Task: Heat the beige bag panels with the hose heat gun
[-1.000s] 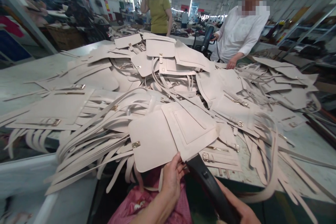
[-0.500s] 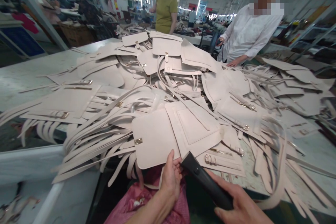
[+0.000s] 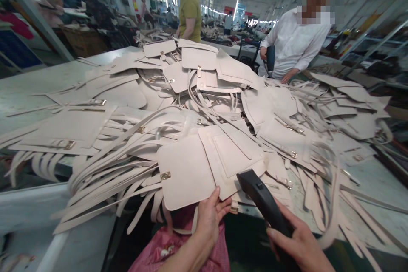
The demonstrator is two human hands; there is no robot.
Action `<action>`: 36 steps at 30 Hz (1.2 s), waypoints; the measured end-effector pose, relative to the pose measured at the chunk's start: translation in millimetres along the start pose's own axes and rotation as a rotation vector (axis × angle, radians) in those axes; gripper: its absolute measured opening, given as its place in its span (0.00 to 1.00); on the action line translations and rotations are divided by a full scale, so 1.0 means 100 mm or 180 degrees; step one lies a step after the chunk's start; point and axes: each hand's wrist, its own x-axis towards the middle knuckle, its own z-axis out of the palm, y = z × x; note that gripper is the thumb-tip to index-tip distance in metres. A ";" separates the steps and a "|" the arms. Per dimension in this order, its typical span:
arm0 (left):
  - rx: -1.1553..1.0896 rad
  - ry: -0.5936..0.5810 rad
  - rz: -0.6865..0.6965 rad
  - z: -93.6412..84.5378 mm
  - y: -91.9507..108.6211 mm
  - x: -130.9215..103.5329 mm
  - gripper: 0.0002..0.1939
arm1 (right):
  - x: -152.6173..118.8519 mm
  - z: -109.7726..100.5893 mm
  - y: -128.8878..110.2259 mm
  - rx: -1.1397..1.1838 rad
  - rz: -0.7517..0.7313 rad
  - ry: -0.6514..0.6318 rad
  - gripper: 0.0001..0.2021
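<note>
A black handheld tool is gripped by its body in my right hand, its wide head over the right part of a beige leather bag piece. That piece lies on the heap near the table's front edge, with a gold clasp at its left side. At its lower edge, my left hand has the thumb on the leather and the other fingers spread beneath and beside it, partly hidden. A buckle hangs just right of those fingers.
Beige bag parts and straps are heaped across the table. A white-edged bin stands at lower left. Across the table, a person in white holds a dark tool; another in yellow-green stands farther back.
The black tool and my right hand have shifted right, away from my left hand, whose fingers have spread. The person in white has raised a dark tool.
</note>
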 end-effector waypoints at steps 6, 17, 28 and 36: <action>0.0475 0.0500 0.1071 -0.10 0.29 -0.01 0.10 | -0.10 0.04 0.13 0.0319 0.0080 -0.0104 0.46; 0.0620 0.0582 0.1242 -0.74 0.44 0.21 0.14 | 0.04 -0.16 0.14 0.0497 0.0397 0.0272 0.32; 0.0560 0.0229 0.0808 -0.48 0.40 0.03 0.16 | 0.08 -0.61 -0.20 0.0275 0.0289 -0.0379 0.16; 0.0662 0.0476 0.0806 -0.55 0.40 0.19 0.12 | 0.44 -0.46 -0.19 0.0147 0.0322 -0.0328 0.10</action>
